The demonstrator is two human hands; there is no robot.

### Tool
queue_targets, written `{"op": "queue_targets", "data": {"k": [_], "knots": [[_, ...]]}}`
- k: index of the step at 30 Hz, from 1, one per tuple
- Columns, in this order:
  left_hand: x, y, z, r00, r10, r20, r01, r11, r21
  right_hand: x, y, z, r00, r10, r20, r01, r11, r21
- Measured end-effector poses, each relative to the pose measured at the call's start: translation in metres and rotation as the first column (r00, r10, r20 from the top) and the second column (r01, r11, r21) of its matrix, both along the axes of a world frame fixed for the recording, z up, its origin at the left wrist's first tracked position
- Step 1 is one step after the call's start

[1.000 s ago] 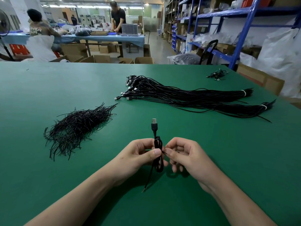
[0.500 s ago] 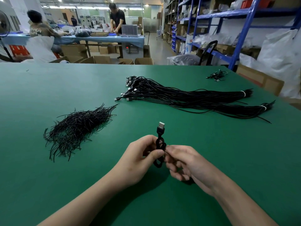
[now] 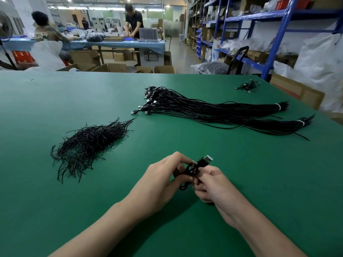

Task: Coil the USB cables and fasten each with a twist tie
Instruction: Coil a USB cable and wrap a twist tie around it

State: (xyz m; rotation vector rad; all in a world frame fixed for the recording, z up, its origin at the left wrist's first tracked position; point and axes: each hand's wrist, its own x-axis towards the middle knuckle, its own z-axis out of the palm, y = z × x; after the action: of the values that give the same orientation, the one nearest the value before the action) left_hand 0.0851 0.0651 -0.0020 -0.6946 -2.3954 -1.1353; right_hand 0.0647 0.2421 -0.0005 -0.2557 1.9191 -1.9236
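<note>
K: Plug (image 3: 207, 160) leans right now; it stood upright a second ago. Coil (image 3: 193, 168) sits lower, between both hands, just above the table (image 3: 55, 101). The long tail that hung down is gone, and only a small loop shows under the fingers.
R: Grip?
K: Left hand (image 3: 163, 175) pinches the coil from the left, fingers curled on it. Right hand (image 3: 215, 184) curls round the right side, just under the plug. Both grasp it.
R: Tie on?
K: Cannot tell. Black on black, and fingers cover the waist. Looks like the twisting step, but that's a guess.
R: Risks?
K: Main one: the coil springs open. Loops are small and tight, and the cable looks stiff. If either pinch eases before the tie has enough turns, it unwinds. Second: the bottom loop sits outside the grip, so the tie may miss it and leave a stray. Third: the plug tilts with the right hand, so twisting may turn the coil instead of tightening the tie.
R: Supply?
K: Ties (image 3: 89, 143) lie well left, loose cables (image 3: 213, 112) beyond, both well apart from the hands. A dropped tie means one hand lets go to reach.
</note>
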Motion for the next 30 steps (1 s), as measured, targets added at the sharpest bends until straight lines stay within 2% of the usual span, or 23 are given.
{"op": "queue_targets", "data": {"k": [5,12,16,20,22,24,26,28,30], "knots": [[-0.001,0.006,-0.001,0.997,0.070,0.013,-0.071,0.990,0.118,0.003,-0.014,-0.004,0.987,-0.130,-0.098,0.127,0.991,-0.041],[0.002,0.017,0.001,0.967,0.090,0.238,-0.167,0.930,0.328,0.001,-0.016,-0.010,0.872,-0.254,-0.418,0.329,0.937,0.118],[0.001,0.019,0.007,0.930,-0.006,0.367,-0.185,0.855,0.484,0.008,-0.023,-0.006,0.749,-0.300,-0.591,0.435,0.896,0.096],[0.003,0.017,0.010,0.839,-0.185,0.512,-0.250,0.704,0.665,0.012,-0.023,-0.003,0.609,-0.251,-0.752,0.497,0.860,0.115],[0.003,0.017,0.008,0.823,-0.229,0.520,-0.252,0.672,0.696,0.010,-0.023,-0.004,0.598,-0.243,-0.764,0.498,0.859,0.117],[0.002,0.016,0.004,0.865,-0.195,0.461,-0.211,0.694,0.689,0.006,-0.022,-0.006,0.663,-0.285,-0.692,0.471,0.878,0.089],[0.000,0.012,0.000,0.933,-0.092,0.348,-0.147,0.786,0.601,0.001,-0.017,-0.008,0.756,-0.327,-0.567,0.436,0.898,0.064],[-0.003,0.006,-0.003,0.984,0.074,0.161,-0.127,0.928,0.351,-0.003,-0.012,-0.009,0.831,-0.362,-0.423,0.412,0.911,0.031],[-0.005,0.002,-0.005,0.981,0.175,-0.089,-0.170,0.984,0.056,-0.002,-0.011,-0.009,0.884,-0.359,-0.301,0.372,0.928,-0.015]]}}
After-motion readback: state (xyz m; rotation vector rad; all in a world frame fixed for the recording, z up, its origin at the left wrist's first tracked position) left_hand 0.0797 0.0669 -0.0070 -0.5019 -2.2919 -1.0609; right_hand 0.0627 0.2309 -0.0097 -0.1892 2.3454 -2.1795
